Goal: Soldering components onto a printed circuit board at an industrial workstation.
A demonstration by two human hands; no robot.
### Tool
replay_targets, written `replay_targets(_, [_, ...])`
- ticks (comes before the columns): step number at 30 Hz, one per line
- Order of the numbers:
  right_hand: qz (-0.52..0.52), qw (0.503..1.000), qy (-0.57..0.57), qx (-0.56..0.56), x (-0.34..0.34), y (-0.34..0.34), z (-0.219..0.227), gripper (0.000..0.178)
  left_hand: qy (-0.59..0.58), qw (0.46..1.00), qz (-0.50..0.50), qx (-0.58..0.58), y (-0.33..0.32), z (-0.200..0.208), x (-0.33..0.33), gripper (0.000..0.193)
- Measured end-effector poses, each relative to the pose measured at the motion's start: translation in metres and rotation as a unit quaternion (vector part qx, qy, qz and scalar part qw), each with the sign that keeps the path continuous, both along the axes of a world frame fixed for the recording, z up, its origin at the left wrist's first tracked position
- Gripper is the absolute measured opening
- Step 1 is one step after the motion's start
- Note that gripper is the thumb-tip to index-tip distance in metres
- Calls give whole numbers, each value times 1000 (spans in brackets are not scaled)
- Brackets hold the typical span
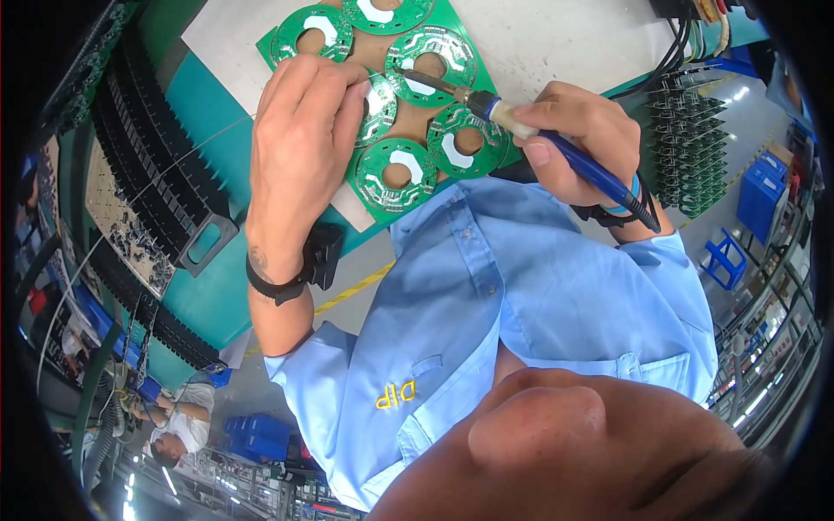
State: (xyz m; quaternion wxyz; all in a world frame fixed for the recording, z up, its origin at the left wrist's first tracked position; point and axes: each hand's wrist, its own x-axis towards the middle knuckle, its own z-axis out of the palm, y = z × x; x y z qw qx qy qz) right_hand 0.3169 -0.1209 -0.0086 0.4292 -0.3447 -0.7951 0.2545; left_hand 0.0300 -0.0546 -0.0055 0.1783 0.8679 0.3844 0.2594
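My right hand (586, 130) grips a soldering iron (599, 174) by its pale collar and blue handle, its tip pointing left over a panel of round green circuit boards (398, 176). Between the closed fingers of my left hand (304, 126) runs a thin solder wire (213, 137). The wire's short free end pokes out beside the iron's tip, above the boards near the panel's middle. Whether tip and wire touch is too small to tell. Each round board has a hole in its centre and a white patch; my left hand hides part of the panel.
Black slotted racks (152, 130) stand on the teal bench at the left, beside a tray of small metal parts (139, 239). A stack of green boards (691, 148) is at the right, near dark cables (678, 52). Farther off are a blue stool (724, 259) and another person (187, 415).
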Motion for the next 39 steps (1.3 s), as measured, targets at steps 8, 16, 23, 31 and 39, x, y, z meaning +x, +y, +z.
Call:
replay_targets(8, [-18, 999, 9, 27, -7, 0, 0, 16, -21, 1000, 1, -4, 1, -3, 3, 16])
replay_targets(16, [-36, 997, 59, 21, -1, -4, 4, 17, -18, 998, 51, 20, -1, 4, 1, 12])
replay_targets(23, [-50, 996, 53, 61, 8, 3, 7, 15, -61, 995, 73, -35, 1, 2, 2, 11])
replay_targets(31, [-74, 994, 62, 53, -4, 1, -1, 13, -37, 996, 47, -68, 1, 2, 9, 13])
replay_targets(39, [-42, 997, 29, 52, -4, 1, 1, 11, -33, 998, 39, -43, 3, 0, 11, 10])
